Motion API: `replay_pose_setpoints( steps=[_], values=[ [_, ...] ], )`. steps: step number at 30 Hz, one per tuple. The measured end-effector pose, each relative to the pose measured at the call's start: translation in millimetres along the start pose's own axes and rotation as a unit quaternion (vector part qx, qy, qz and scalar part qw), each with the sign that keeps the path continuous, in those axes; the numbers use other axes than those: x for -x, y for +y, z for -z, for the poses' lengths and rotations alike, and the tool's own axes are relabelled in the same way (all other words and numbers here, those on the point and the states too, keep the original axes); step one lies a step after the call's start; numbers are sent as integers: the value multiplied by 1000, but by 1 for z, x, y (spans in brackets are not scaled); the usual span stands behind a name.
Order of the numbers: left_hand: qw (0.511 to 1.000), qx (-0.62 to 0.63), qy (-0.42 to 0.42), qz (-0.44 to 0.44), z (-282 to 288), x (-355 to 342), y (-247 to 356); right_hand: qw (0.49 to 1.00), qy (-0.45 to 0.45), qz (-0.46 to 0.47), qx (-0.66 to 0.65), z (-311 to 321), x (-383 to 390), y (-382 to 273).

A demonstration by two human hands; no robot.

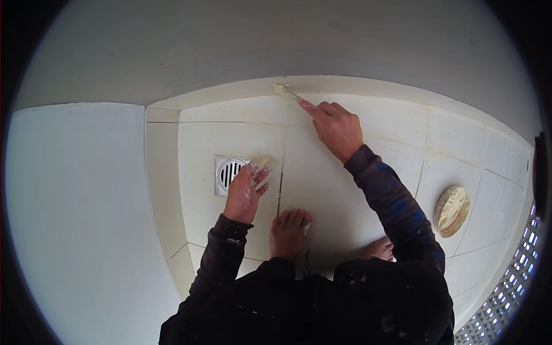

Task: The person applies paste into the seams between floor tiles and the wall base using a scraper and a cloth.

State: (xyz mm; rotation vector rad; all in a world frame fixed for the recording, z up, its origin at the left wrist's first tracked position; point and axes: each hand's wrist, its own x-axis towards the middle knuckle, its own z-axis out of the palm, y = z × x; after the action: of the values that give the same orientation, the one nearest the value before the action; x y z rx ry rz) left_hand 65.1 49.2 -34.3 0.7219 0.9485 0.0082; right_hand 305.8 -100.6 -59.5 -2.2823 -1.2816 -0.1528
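Observation:
My right hand [336, 129] grips a putty knife [284, 91] smeared with cream paste, its end at the low tiled skirting [368, 85] along the far wall. My left hand [244, 195], streaked white, is raised over the square metal floor drain [224, 181]; its fingers curl around something coated in cream paste [263, 163], too smeared to make out. A shallow round bowl [452, 210] with cream paste sits on the tiles to the right.
Pale tiled floor [345, 184] runs beneath my bare feet [290, 233]. A grey wall [276, 37] rises ahead, and a white surface [86, 201] stands at the left. A perforated lattice [514, 276] borders the right edge.

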Motion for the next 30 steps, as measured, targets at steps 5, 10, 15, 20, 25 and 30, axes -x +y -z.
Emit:
replay_pose_setpoints(
  steps=[5,10,15,20,25,30],
  values=[
    [1000,3,10,-7,-9,3,5,999,35,-40,10,11,30,21],
    [1000,3,4,-2,3,-2,0,999,31,-17,-10,29,37,23],
    [1000,13,-8,-4,0,-5,-4,999,-3,32,-42,23,12,13],
    [998,16,-49,-24,-26,0,-1,899,-87,-176,-391,55,42,1],
    [982,72,-164,62,-60,3,-7,723,-224,-267,-596,81,108,-10],
    [969,58,-211,112,-84,3,-24,710,-144,-316,-613,106,142,-22]
  ],
)
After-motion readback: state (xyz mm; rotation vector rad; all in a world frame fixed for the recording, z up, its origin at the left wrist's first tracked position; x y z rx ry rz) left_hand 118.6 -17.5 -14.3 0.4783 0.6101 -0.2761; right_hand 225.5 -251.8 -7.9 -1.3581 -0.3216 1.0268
